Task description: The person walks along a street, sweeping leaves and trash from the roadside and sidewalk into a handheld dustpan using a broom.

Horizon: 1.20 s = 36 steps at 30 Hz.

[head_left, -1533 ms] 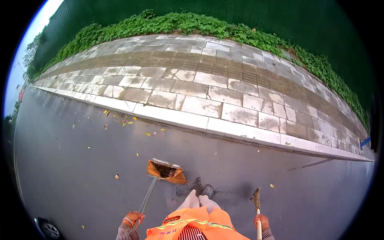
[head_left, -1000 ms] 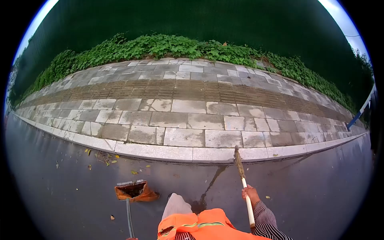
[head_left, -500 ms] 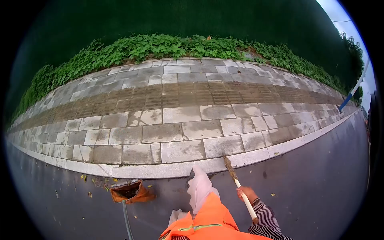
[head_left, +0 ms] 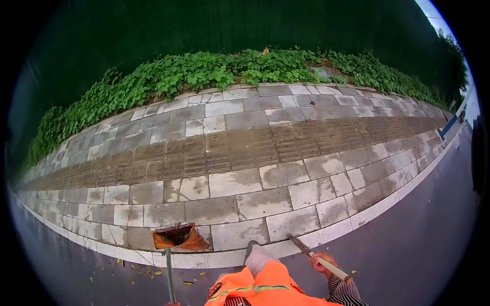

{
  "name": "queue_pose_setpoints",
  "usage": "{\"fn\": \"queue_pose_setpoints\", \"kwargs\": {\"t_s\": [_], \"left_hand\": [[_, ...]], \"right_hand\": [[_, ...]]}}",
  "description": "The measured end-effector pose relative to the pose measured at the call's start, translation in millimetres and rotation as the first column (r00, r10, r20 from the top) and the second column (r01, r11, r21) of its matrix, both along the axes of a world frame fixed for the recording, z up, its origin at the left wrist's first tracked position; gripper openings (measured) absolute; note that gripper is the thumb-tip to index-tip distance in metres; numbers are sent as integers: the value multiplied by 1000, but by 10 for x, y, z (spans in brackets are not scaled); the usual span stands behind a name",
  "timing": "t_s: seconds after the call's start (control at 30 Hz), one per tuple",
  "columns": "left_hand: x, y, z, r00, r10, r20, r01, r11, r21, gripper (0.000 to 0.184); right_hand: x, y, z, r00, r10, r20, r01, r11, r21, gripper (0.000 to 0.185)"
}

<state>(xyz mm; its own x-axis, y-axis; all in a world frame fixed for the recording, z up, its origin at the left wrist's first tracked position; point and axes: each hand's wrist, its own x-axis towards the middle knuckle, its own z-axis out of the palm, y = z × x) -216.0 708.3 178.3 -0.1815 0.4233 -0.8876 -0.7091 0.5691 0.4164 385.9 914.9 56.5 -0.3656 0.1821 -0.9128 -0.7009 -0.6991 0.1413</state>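
My right hand point(head_left: 322, 262) is closed round the pale handle of a broom point(head_left: 301, 246), whose narrow brown head reaches the white kerb point(head_left: 332, 233). Only a bit of my left hand point(head_left: 172, 304) shows at the bottom edge, at the lower end of a grey pole point(head_left: 170, 278); its fingers are mostly cut off. That pole leads up to an orange dustpan point(head_left: 181, 238) with dark matter inside, over the edge of the paving beside the kerb. One of my shoes point(head_left: 250, 248) is at the kerb, between dustpan and broom.
Wet paving slabs point(head_left: 236, 181) stretch ahead, with a brown textured strip. Beyond them are green creepers point(head_left: 224, 71) and a dark green wall point(head_left: 204, 25). Yellow leaves point(head_left: 150, 274) lie on the dark road point(head_left: 388, 255) by the kerb. A blue and white pole point(head_left: 449, 126) stands at the right.
The dustpan has moved from the road up over the kerb onto the paving side. My foot has come forward to the kerb. The broom remains in my right hand, its head at the kerb.
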Motion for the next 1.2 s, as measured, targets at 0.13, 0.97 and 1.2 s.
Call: {"fn": "queue_pose_setpoints", "kwargs": {"t_s": [0.13, 0.97, 1.2], "left_hand": [[-541, 931, -418, 992, -102, 79, 116, 972, -202, 16], [142, 8570, -123, 744, -666, -40, 667, 745, 10, 4], [1222, 10368, 55, 743, -669, 14, 667, 743, 59, 4]], "right_hand": [[197, 575, 197, 924, -349, -157, 348, 937, -36, 20], [269, 4292, 327, 644, -709, -288, 765, 604, 223, 25], [942, 5970, 16, 495, -803, -333, 869, 462, 179, 21]]}}
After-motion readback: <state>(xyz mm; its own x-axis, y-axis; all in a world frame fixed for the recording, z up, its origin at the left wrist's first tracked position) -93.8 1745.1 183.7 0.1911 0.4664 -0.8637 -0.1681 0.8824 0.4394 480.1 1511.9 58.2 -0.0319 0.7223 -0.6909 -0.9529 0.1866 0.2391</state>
